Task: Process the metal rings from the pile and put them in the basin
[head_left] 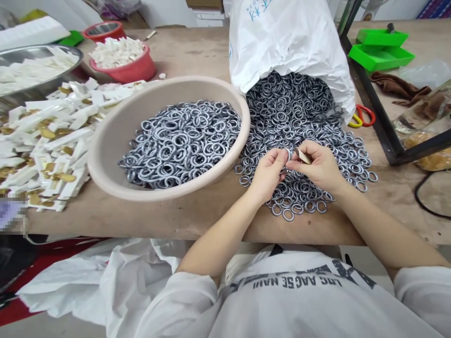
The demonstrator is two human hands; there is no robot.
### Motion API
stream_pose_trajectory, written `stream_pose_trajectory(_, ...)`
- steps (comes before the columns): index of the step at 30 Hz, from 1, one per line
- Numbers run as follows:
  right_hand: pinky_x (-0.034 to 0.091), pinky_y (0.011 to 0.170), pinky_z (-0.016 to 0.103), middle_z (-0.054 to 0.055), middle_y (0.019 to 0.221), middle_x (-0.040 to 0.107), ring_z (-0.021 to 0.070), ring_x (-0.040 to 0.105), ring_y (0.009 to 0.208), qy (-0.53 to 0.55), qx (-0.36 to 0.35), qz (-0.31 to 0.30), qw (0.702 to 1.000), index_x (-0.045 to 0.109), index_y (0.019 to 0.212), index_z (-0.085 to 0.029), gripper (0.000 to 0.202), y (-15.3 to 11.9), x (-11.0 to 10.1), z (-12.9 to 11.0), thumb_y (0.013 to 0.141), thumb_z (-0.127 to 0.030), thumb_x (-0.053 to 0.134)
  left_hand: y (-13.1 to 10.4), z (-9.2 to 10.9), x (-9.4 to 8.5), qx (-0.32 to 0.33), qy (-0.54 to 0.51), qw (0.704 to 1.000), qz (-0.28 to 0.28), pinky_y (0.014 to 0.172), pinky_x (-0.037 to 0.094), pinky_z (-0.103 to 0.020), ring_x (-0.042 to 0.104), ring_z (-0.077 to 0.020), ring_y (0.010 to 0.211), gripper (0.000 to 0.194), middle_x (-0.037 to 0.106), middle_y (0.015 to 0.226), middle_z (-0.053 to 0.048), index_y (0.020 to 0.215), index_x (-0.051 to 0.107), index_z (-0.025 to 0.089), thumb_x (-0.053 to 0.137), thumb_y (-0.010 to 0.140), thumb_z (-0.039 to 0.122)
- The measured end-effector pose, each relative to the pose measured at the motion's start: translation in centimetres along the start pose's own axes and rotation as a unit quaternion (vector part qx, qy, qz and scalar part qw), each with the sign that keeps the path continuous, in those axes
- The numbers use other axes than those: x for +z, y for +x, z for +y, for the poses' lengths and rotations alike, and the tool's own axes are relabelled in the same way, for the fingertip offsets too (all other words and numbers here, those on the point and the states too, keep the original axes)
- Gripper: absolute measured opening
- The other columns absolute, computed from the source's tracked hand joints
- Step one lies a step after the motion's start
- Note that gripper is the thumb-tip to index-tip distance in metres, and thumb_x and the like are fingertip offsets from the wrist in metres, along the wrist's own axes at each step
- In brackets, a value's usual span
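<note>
Gray rings (287, 206) are being borne by the tabletop (197, 218) before a white sack (289, 40), its mouth being turned forward, seemingly for easy reach. Others are being contained by the beige basin (105, 157). Above the pile, one is apparently being pinched by the left hand (269, 172); a brown-and-cream tool (304, 157) is being gripped by the right hand (321, 164), likely for close control.

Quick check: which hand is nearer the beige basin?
Left. The left hand is just right of the beige basin, not touching it, over the loose grey rings; the right hand is farther right, beyond the left one.
</note>
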State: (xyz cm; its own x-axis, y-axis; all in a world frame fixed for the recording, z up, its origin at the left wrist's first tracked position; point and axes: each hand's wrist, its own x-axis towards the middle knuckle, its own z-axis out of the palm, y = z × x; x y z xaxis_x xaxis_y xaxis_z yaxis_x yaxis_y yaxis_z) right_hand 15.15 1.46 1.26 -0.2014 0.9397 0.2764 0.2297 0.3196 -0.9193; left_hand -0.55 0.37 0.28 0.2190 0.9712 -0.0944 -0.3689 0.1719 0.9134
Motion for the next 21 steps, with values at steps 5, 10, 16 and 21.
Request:
stream_pose_trajectory(5, 0.046, 0.062, 0.027, -0.002, 0.085, 0.062, 0.0119, 0.054, 0.068, 0.113, 0.023, -0.044, 0.992, 0.066, 0.104, -0.025, 0.045, 0.2, -0.4, -0.1, 0.068, -0.043, 0.087, -0.1, 0.1, 0.1, -0.016, 0.0, 0.999, -0.052, 0.041, 0.023, -0.018, 0.035, -0.0038, 0.046, 0.041, 0.049, 0.062, 0.004, 0.078, 0.053, 0.018, 0.066, 0.084, 0.057)
stream_pose_trajectory(10, 0.047, 0.065, 0.029, 0.0, 0.078, 0.064, 0.0134, 0.056, 0.068, 0.108, 0.04, -0.053, 0.992, 0.067, 0.087, -0.021, 0.033, 0.7, -0.8, -0.2, 0.083, -0.054, 0.072, -0.3, 0.0, 0.1, -0.016, 0.015, 0.995, -0.099, 0.041, 0.02, -0.019, 0.034, -0.0041, 0.047, 0.043, 0.049, 0.062, 0.003, 0.076, 0.053, 0.017, 0.066, 0.083, 0.057)
stream_pose_trajectory(16, 0.034, 0.061, 0.028, -0.001, 0.069, 0.055, 0.0119, 0.047, 0.063, -0.154, -0.066, -0.047, 0.985, 0.063, 0.079, -0.019, 0.031, -0.4, -1.3, -1.3, 0.092, -0.047, 0.062, -0.2, 0.3, -0.1, -0.024, -0.006, 0.998, -0.052, 0.041, 0.019, -0.018, 0.033, -0.0046, 0.048, 0.043, 0.045, 0.062, 0.005, 0.075, 0.049, 0.018, 0.067, 0.082, 0.057)
stream_pose_trajectory(21, 0.03, 0.061, 0.029, -0.001, 0.067, 0.05, 0.0119, 0.045, 0.063, -0.254, -0.138, -0.058, 0.956, 0.057, 0.072, -0.018, 0.034, -1.3, -1.0, -2.4, 0.095, -0.043, 0.056, -0.1, 0.4, -0.2, -0.028, -0.025, 0.999, -0.037, 0.041, 0.02, -0.016, 0.034, -0.0041, 0.049, 0.041, 0.04, 0.065, 0.006, 0.075, 0.046, 0.018, 0.071, 0.081, 0.051)
